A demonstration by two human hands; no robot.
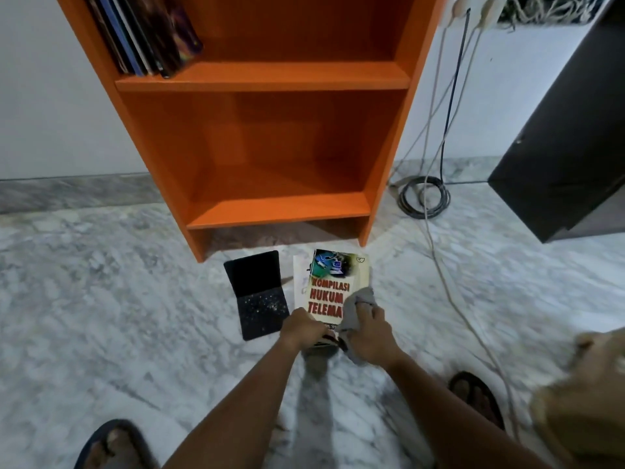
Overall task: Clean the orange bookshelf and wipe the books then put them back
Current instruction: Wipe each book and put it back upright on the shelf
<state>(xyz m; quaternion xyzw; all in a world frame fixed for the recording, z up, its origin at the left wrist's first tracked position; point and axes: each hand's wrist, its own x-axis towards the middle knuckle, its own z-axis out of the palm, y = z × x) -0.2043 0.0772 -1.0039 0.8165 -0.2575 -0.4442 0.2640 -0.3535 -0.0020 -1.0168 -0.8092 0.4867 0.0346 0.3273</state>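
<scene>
The book (329, 286) lies flat on a small stack (299, 282) on the floor, just in front of the foot of the orange bookshelf (270, 79). Its long axis runs from the person toward the shelf, and the top of the cover points to the shelf, so the title stands upright for the person. The left hand (302, 328) grips the near edge of the stack with curled fingers. The right hand (370, 333) holds a grey cloth (360, 301) and presses it on the right part of the cover. A black folder (258, 296) lies open just beside the stack, on its left. The floor (101, 282) is grey-white marble, and the wall (44, 96) behind is white. Several books (145, 32) lean at the left end of the upper shelf; the lower shelf holds nothing. To the right, cables (424, 198) hang down the wall and coil on the floor, near a dark cabinet (568, 147). Two feet in sandals (477, 397) stand at the near edge. The cover reads "KOMPILASI HUKUM TELEMA", and the cloth hides the rest.
</scene>
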